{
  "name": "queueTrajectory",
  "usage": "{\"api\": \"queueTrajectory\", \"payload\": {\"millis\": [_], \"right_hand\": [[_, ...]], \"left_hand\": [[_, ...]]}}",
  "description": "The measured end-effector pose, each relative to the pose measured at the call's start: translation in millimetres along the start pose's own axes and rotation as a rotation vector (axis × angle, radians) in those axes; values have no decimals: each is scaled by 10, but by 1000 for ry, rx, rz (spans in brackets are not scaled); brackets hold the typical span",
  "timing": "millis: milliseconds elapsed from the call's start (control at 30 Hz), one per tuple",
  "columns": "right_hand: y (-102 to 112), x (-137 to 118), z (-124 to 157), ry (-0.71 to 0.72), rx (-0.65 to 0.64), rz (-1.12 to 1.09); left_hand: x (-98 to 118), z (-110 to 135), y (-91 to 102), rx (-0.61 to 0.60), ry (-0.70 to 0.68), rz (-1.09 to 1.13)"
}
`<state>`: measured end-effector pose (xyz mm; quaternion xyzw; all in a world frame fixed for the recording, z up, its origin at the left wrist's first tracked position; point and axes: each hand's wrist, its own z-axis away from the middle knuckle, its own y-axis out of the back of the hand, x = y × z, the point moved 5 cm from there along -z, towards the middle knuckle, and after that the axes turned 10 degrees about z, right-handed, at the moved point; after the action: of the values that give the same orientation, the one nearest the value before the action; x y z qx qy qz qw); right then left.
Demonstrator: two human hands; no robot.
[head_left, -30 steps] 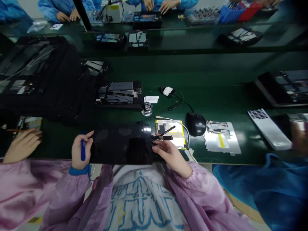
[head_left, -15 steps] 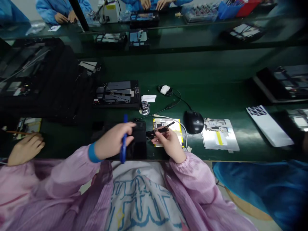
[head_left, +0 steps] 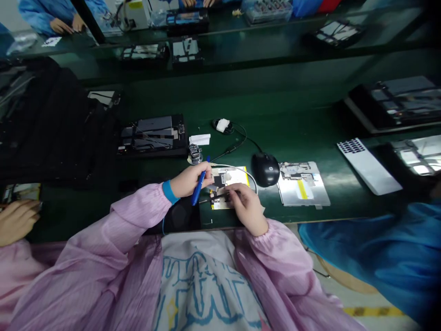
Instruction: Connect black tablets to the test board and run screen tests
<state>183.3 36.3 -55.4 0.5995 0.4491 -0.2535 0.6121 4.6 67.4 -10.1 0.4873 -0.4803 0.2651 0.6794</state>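
Note:
My left hand [head_left: 188,180] is closed around a blue pen-like tool [head_left: 199,189] and rests above the right end of a black glossy panel [head_left: 181,216] at the table's near edge. My right hand [head_left: 245,206] pinches a thin black flex strip [head_left: 220,196] over a yellow-edged flat part [head_left: 229,177] lying just past the panel. Both sleeves are pink.
A black mouse [head_left: 264,168] and a silver plate [head_left: 303,188] lie to the right. An opened device [head_left: 151,135] and a small counter [head_left: 195,153] sit behind. Black trays [head_left: 44,128] stack at left. Another person's hand [head_left: 15,220] rests far left; a blue sleeve [head_left: 372,257] at right.
My left hand has crossed with the blue tool from the panel's left edge to its right end, beside my right hand. The right hand has shifted onto the yellow-edged part with the strip.

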Motion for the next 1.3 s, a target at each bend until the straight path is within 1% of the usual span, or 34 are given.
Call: {"api": "queueTrajectory", "payload": {"millis": [67,133,200,267,367,467,600,700,933,1133,1300], "right_hand": [[-38,-56,-16,167,-18,148],[-98,-85,-15,275,-48,236],[-151,-93,-4,335,-75,316],[-184,-93,8,363,-97,388],[-199,-100,21,383,-131,450],[-203,-117,29,408,-153,489],[-221,-102,31,393,-170,533],[-234,-90,34,383,-186,531],[-231,-90,32,376,-193,533],[-231,-96,32,378,-196,541],[-227,-107,30,375,-197,540]], "left_hand": [[-29,-17,40,70,28,-88],[-53,-30,44,120,44,-221],[-74,-33,12,136,73,-357],[-91,-24,-38,139,116,-458],[-96,-1,-115,133,143,-534],[-107,12,-158,132,145,-548],[-138,7,-171,117,154,-545],[-154,-4,-186,82,166,-534],[-158,-16,-190,43,195,-508],[-172,-40,-171,77,253,-480],[-186,-35,-197,86,228,-525]]}}
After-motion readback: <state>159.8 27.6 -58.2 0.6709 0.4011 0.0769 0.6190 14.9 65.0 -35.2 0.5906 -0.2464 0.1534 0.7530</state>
